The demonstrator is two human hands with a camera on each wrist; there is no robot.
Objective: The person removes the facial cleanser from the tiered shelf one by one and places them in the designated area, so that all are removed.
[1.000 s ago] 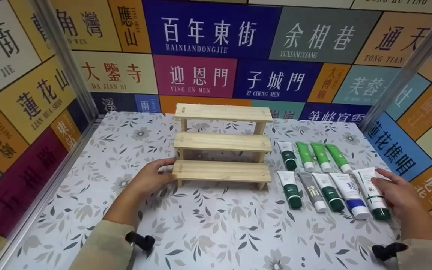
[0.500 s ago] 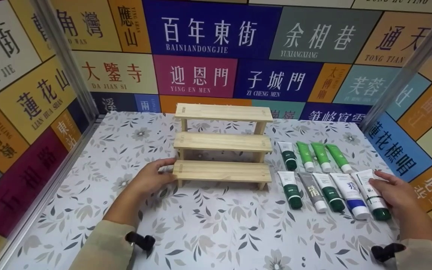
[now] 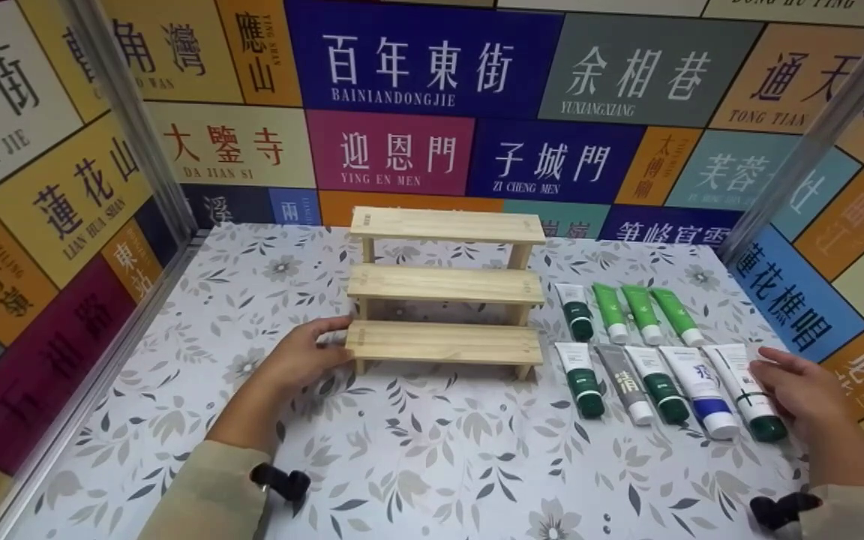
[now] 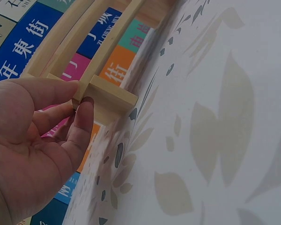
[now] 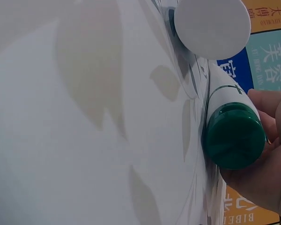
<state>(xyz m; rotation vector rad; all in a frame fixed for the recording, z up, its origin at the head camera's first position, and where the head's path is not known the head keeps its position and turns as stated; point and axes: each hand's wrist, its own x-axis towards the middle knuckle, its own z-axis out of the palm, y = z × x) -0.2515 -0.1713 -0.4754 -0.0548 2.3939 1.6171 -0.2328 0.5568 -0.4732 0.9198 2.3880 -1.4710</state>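
My left hand (image 3: pixel 312 352) pinches the left end of the lowest step of a three-tier wooden display stand (image 3: pixel 443 341). In the left wrist view, thumb and fingers meet around the corner of the wooden step (image 4: pixel 113 93). On the right, my right hand (image 3: pixel 807 386) lies against the right side of a white squeeze tube (image 3: pixel 739 375) with a dark green cap (image 5: pixel 235 136). Its fingers are relaxed and partly hidden behind the tube in the right wrist view. This tube lies flat at the right end of the front row.
Left of it in the front row lie a white-and-blue tube (image 3: pixel 702 386), a grey tube (image 3: pixel 625 386) and white-and-green tubes (image 3: pixel 580 379). Behind them are several green tubes (image 3: pixel 638 311) and another white-and-green tube (image 3: pixel 574 309). Printed panels (image 3: pixel 424 64) enclose the floral tabletop (image 3: pixel 432 450).
The rightmost tube shifted slightly left, then back right, and turned a little. My right hand followed it and now sits slightly farther right. The left hand and the stand stayed still.
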